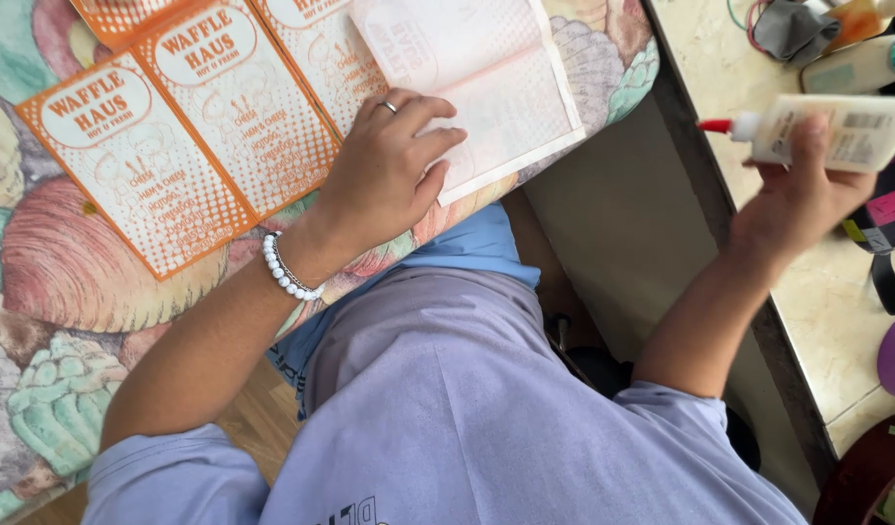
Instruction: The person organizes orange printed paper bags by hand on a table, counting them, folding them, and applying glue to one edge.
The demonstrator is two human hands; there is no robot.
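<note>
Two hands are at work: the left hand [394, 160] lies flat, fingers spread a little, pressing on a pale folded paper sheet [486, 83] at about twelve o'clock on the shell-patterned cushion [68, 292]. The right hand [802, 190], out at two o'clock over the stone counter [836, 321], has its fingers clamped round a white glue bottle [836, 131], red tip pointing left. Orange printed cards [175, 126] lie at ten o'clock, just beside the sheet.

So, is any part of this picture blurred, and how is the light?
Head view: the right hand and its white glue bottle are smeared by motion blur; the left hand on the orange printed sheets is sharp. Head view: the light is soft and even, with no glare and no hard shadows.
</note>
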